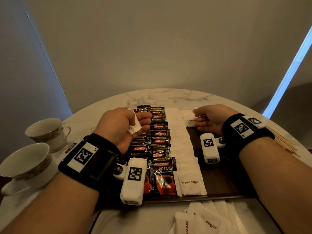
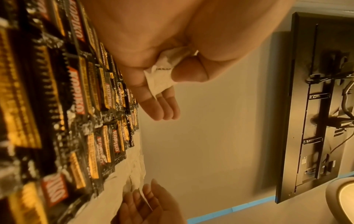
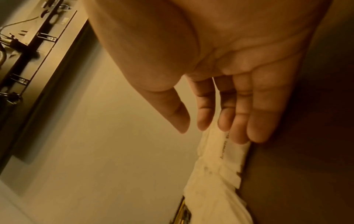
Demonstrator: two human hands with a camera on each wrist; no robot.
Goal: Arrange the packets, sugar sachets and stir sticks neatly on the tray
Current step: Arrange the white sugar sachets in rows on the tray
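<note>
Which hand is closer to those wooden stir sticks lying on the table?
Right. The right hand reaches over the tray's far end, its wrist just beside the stir sticks. The left hand, holding a sugar sachet, hovers over the coffee packets across the tray.

On the surface [image 1: 104, 114] lies the tray [image 1: 217, 181]. Coffee packets [image 1: 158, 141] fill its left in two columns, with a sachet column [image 1: 179, 141] to their right. Two teacups [image 1: 45, 130] stand left of the tray, stir sticks [image 1: 285, 142] right, loose sachets [image 1: 211, 220] before it.
</note>
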